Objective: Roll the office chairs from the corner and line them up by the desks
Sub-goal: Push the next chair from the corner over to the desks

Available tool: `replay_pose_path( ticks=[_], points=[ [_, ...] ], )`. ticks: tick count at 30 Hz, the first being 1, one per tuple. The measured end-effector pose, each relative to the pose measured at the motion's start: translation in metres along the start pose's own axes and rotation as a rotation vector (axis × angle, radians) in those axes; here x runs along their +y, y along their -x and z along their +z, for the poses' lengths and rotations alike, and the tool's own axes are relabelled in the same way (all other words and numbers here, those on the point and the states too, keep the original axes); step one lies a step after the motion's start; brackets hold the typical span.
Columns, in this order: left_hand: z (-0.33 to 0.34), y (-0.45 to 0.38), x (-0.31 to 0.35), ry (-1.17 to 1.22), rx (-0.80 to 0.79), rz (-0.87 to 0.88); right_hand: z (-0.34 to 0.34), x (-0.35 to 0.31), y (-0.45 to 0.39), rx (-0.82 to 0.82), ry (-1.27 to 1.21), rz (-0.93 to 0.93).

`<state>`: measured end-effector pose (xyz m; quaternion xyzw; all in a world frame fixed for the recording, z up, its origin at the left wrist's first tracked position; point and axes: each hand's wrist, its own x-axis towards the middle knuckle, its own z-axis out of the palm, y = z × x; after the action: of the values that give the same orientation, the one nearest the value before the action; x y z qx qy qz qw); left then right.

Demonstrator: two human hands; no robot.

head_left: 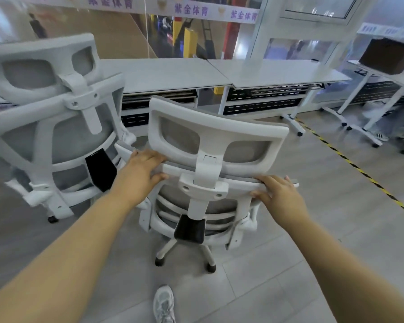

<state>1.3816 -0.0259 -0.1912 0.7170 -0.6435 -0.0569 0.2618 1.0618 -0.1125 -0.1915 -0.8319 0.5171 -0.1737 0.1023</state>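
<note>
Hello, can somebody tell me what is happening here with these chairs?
A person is moving a white mesh office chair toward a row of white desks. Both hands are on the top edge of its backrest: the left hand near the left corner, the right hand near the right. The chair faces the desks but is not yet tucked in. A second chair of the same kind stands on the left, close to the desks.

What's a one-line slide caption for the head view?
Both hands, left hand and right hand, grip the backrest top of a white mesh office chair facing the desks, beside a second chair.
</note>
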Motion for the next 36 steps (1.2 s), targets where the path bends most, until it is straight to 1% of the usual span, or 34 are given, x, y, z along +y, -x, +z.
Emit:
replay_pose_path(
  ticks=[3,14,19,23,27,36],
  points=[
    [0.007,-0.046,-0.016,0.015,0.004,0.017,0.005,0.005,-0.047,-0.001,0.006,0.004],
    [0.022,-0.199,-0.059,0.006,-0.064,0.025,0.023,0.013,-0.205,-0.079,-0.011,0.132],
    [0.027,-0.253,-0.071,-0.004,-0.046,0.012,0.030,0.017,-0.264,-0.107,-0.014,0.157],
    [0.035,-0.289,-0.082,-0.035,-0.060,0.008,0.034,0.023,-0.302,-0.131,-0.017,0.167],
    [0.039,-0.319,-0.090,-0.045,-0.060,-0.002,0.035,0.025,-0.335,-0.136,-0.017,0.129],
    [0.049,-0.356,-0.098,-0.063,-0.054,-0.010,0.036,0.031,-0.376,-0.178,-0.021,0.156]
  ],
)
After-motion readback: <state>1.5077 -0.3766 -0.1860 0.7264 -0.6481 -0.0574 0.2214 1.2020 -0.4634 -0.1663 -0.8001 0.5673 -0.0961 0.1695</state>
